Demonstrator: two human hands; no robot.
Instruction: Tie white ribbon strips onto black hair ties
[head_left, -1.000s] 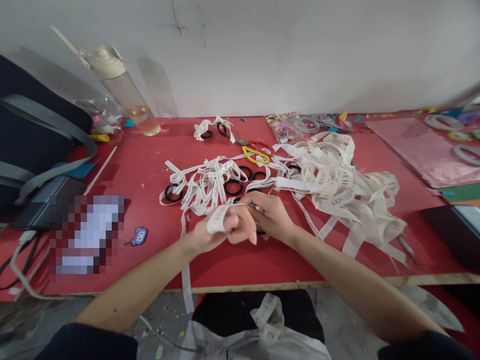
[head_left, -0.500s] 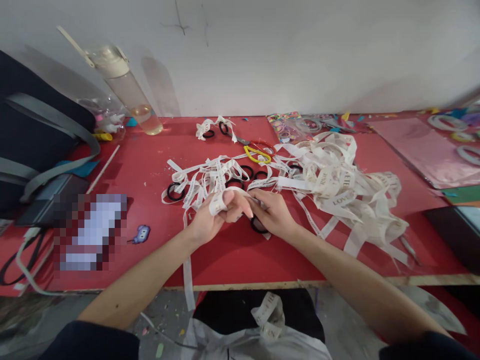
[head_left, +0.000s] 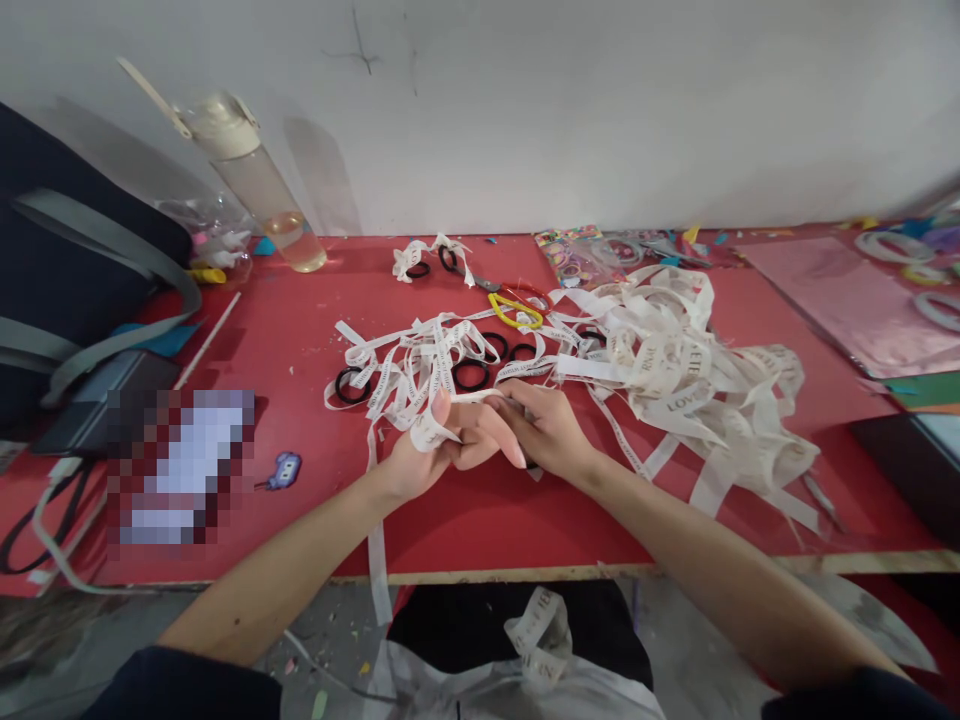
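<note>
My left hand (head_left: 431, 455) is closed on a white printed ribbon (head_left: 429, 432), which loops over its thumb side and runs across to the other hand. Against it, my right hand (head_left: 546, 430) pinches the ribbon with bent fingers. A black hair tie (head_left: 531, 464) barely shows beneath the right fingers; how it joins the ribbon is hidden. Just beyond the hands lies a tangle of narrow printed ribbon (head_left: 420, 360) with several black hair ties (head_left: 471, 375) in it. To the right is a large heap of wider printed ribbon (head_left: 675, 375).
Scissors (head_left: 517, 305) with red and yellow handles lie behind the ribbons, near a ribbon-trimmed hair tie (head_left: 448, 258). A bottle (head_left: 274, 205), a blurred-out phone (head_left: 187, 465) and a small blue charm (head_left: 283, 470) are at left. Pink sheets (head_left: 855, 310) lie at right.
My left thumb has lifted and the left fingers have shifted right, over the right fingertips. More of the hair tie beneath the hands is now covered. The surrounding items stay put.
</note>
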